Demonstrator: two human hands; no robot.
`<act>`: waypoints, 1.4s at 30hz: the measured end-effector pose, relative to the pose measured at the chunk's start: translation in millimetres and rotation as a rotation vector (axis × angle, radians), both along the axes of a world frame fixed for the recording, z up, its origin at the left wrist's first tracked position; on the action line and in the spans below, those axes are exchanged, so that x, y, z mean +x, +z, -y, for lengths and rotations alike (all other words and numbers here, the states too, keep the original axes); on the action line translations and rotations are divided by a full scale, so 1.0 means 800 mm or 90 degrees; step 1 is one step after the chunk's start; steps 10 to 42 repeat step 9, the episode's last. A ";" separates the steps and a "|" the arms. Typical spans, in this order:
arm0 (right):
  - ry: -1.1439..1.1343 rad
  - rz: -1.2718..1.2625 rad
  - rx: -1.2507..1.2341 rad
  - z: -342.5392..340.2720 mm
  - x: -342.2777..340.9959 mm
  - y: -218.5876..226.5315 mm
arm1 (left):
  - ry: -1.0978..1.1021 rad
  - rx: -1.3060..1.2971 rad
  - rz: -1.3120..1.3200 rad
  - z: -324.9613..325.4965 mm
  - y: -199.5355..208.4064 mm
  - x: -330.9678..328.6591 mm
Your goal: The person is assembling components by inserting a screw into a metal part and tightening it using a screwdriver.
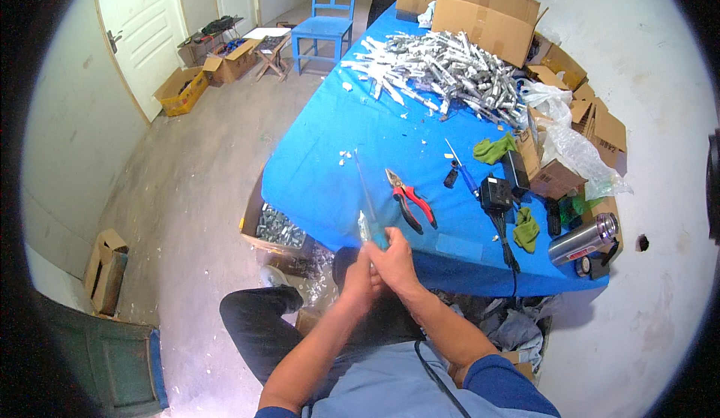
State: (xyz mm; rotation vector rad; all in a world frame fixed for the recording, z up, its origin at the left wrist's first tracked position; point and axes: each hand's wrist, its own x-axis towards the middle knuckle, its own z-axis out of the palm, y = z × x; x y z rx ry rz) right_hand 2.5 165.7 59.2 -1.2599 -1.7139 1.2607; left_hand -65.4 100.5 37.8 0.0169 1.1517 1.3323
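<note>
Both my hands meet just off the near edge of the blue-covered table (315, 148), above my lap. My left hand (361, 281) is closed around a slim white-and-silver piece (364, 228), its end pointing up past my fingers. Against it, my right hand (396, 262) grips what looks like a screwdriver (363, 172) with a long thin shaft and a pale translucent handle, blurred by motion. My fingers hide the lower parts of both. Red-and-black pliers (409, 199) lie on the table, jaws turned away from me, just beyond my right hand.
Many similar slim pieces (450, 69) are heaped at the table's far side. To the right lie a blue-handled screwdriver (466, 178), a black power adapter (495, 193), green cloths (495, 148) and a steel flask (583, 241). A carton of small metal parts (279, 227) stands below the left edge.
</note>
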 end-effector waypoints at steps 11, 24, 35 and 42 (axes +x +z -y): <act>0.138 -0.140 -0.093 -0.006 0.045 0.019 | -0.171 0.123 0.108 0.047 -0.040 -0.010; 0.138 -0.140 -0.093 -0.006 0.045 0.019 | -0.171 0.123 0.108 0.047 -0.040 -0.010; 0.138 -0.140 -0.093 -0.006 0.045 0.019 | -0.171 0.123 0.108 0.047 -0.040 -0.010; 0.138 -0.140 -0.093 -0.006 0.045 0.019 | -0.171 0.123 0.108 0.047 -0.040 -0.010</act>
